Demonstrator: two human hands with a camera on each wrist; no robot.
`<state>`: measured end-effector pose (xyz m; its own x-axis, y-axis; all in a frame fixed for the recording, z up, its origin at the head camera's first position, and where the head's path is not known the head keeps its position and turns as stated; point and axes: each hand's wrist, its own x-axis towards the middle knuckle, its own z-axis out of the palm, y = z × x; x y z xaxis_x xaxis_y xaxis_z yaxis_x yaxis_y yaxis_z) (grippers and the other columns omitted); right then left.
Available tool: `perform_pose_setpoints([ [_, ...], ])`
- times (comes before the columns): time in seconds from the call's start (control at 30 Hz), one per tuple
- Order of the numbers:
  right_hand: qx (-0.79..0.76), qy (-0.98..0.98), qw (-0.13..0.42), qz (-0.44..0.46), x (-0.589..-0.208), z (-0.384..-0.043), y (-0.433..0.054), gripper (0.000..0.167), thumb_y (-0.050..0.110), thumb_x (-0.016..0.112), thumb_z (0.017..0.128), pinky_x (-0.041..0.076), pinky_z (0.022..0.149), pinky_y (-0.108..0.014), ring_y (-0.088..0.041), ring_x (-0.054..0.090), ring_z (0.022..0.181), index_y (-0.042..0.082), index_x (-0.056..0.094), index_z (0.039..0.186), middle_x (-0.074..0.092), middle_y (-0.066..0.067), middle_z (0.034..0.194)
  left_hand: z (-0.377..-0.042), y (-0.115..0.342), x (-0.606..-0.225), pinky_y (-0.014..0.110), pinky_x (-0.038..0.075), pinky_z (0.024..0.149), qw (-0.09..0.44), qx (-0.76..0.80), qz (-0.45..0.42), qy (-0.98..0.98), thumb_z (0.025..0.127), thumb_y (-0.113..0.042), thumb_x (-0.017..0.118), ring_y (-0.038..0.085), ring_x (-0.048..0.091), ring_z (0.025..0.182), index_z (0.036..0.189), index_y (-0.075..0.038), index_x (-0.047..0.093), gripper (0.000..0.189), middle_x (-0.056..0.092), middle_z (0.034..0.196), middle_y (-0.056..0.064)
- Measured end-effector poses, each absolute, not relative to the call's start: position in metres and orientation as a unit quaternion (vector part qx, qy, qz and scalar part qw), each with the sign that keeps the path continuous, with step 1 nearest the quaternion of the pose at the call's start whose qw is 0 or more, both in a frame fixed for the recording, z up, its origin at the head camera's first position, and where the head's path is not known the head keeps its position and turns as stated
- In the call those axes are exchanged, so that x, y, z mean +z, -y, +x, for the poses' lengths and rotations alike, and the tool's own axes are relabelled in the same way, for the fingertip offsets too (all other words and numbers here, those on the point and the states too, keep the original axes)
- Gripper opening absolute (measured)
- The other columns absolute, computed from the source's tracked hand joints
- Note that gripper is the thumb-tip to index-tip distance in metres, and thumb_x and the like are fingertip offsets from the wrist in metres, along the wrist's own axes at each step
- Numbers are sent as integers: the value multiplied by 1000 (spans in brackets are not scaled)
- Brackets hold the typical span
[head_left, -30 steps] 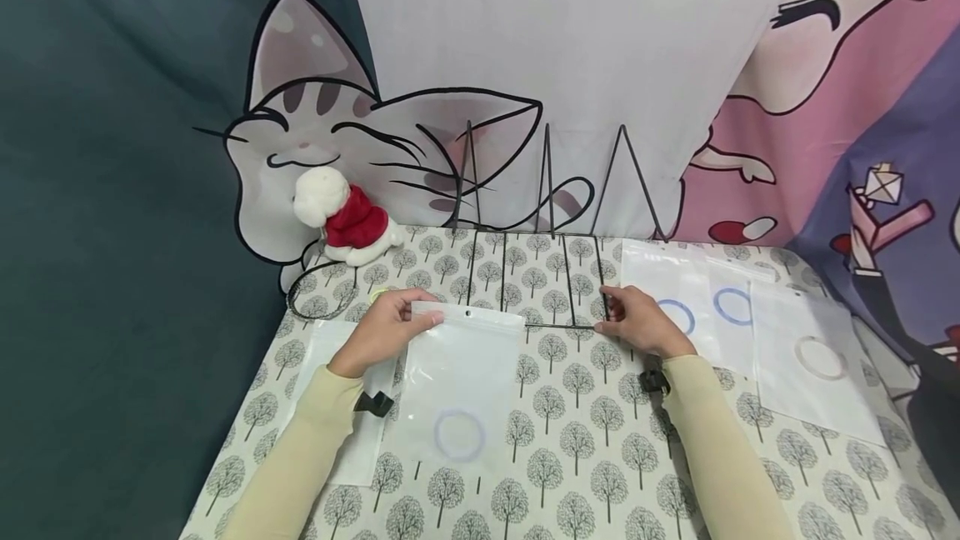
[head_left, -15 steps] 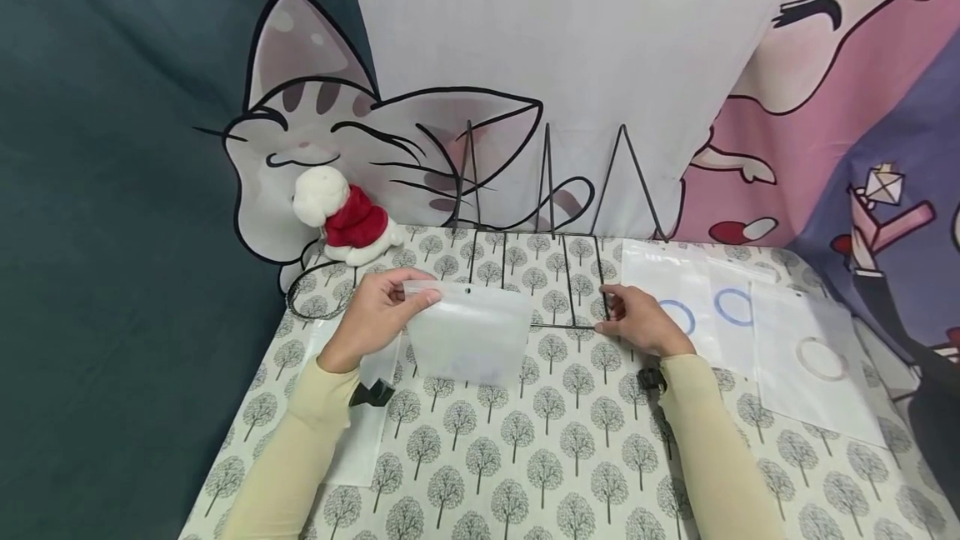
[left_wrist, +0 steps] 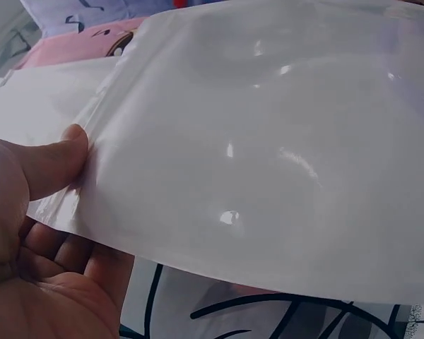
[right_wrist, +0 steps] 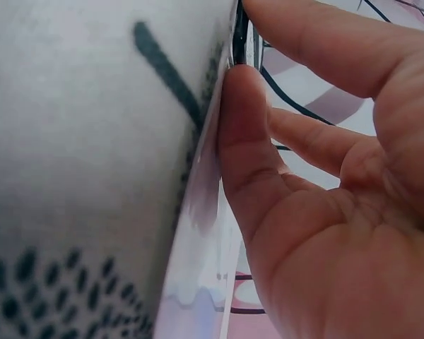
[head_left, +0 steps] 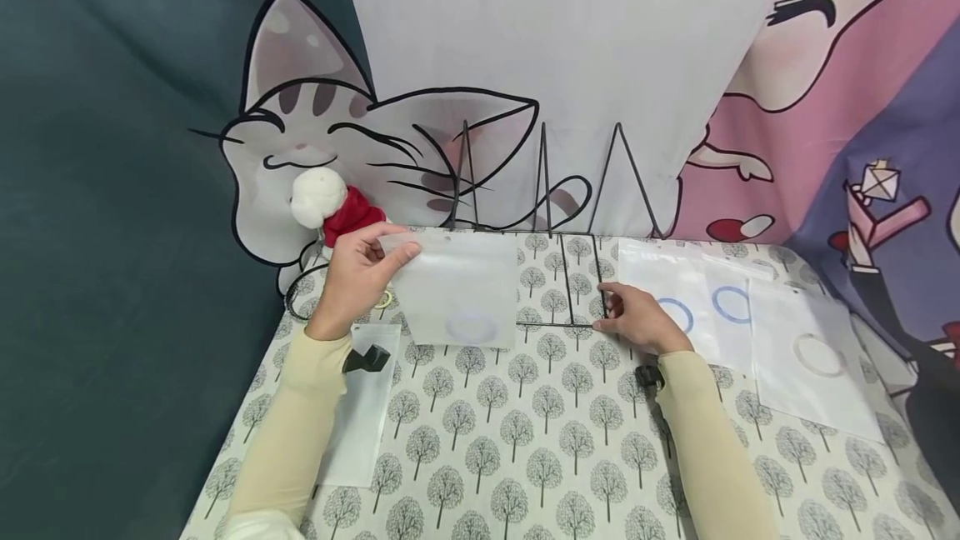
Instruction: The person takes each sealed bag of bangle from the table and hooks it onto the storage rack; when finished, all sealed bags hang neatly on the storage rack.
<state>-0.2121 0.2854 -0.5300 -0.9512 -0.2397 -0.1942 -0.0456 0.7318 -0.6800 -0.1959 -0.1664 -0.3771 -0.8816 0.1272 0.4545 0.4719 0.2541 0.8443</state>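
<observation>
In the head view, my left hand [head_left: 358, 277] pinches the top left corner of a translucent zip bag [head_left: 457, 282] between thumb and fingers. A pale purple ring [head_left: 450, 327] shows near the bag's lower edge. The bag is held up in front of the left part of a black wire rack [head_left: 567, 273], hiding some of its wires. Close up in the left wrist view, the thumb presses on the bag's zip edge. My right hand [head_left: 637, 319] pinches the rack's front right corner; the right wrist view shows thumb and finger at a dark wire [right_wrist: 242, 35].
Triangular wire uprights [head_left: 636, 161] stand along the rack's back. Bags with blue rings [head_left: 652, 269] and one with a pale ring [head_left: 810, 407] lie at right. Another bag [head_left: 352, 440] lies at left, below a white plush toy [head_left: 318, 198], a black loop and a yellowish ring.
The left hand has lifted the zip bag and carried it up, slightly left and away from me, over the rack's left part. The right hand has stayed at the rack's corner.
</observation>
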Motion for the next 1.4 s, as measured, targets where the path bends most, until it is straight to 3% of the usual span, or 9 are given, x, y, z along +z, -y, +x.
perform_pose_setpoints([
  [0.1,-357,-921,134,-80,-529,-213,-287,88,20,89,85,53,94,-43,-23,62,98,1,44,158,65,-13,112,-200,165,-374,20,40,49,133,-596,-184,770,93,-7,81,6,48,55,105,-1,80,13,70,76,-12],
  [0.27,-351,-923,133,-87,-527,-215,-288,90,21,90,84,51,95,-44,-21,62,94,1,43,158,65,-11,109,-206,162,-373,20,40,51,129,-599,-171,772,94,-13,81,5,48,58,105,-3,80,15,73,85,-14],
  [0.33,-353,-922,134,-91,-527,-216,-289,90,22,89,84,51,96,-47,-21,62,94,1,43,158,64,-11,109,-208,162,-374,21,33,49,141,-592,-167,776,94,-13,82,7,41,56,104,-4,80,13,70,81,-14],
  [0.53,-353,-922,133,-88,-525,-216,-290,91,24,90,84,52,97,-49,-22,62,94,2,43,158,65,-12,110,-212,159,-376,22,29,47,149,-580,-186,779,94,-13,81,10,37,52,104,-5,81,13,52,63,-8],
  [0.77,-326,-933,127,-82,-524,-216,-288,90,31,91,84,52,101,-55,-27,65,100,0,46,156,67,-15,115,-213,155,-374,23,29,47,153,-578,-188,779,94,-16,82,11,38,53,106,-6,80,15,47,60,-7],
  [1.0,-302,-943,109,-90,-522,-220,-284,95,37,91,83,49,106,-59,-32,64,104,-4,46,155,67,-18,117,-216,156,-374,20,44,51,134,-608,-168,765,95,-16,81,6,54,60,105,-3,78,17,73,81,-10],
  [1.23,-304,-941,117,-90,-523,-222,-281,93,35,91,84,47,109,-61,-38,63,113,-4,46,155,66,-21,122,-233,153,-375,20,50,58,123,-613,-156,765,97,-20,80,6,62,68,107,-5,77,18,75,88,-8],
  [1.4,-307,-939,125,-86,-526,-220,-279,92,34,90,85,47,109,-61,-38,63,114,-3,46,156,66,-22,123,-251,150,-380,20,47,59,129,-606,-142,772,97,-23,79,7,58,68,110,-4,76,23,74,87,-7],
])
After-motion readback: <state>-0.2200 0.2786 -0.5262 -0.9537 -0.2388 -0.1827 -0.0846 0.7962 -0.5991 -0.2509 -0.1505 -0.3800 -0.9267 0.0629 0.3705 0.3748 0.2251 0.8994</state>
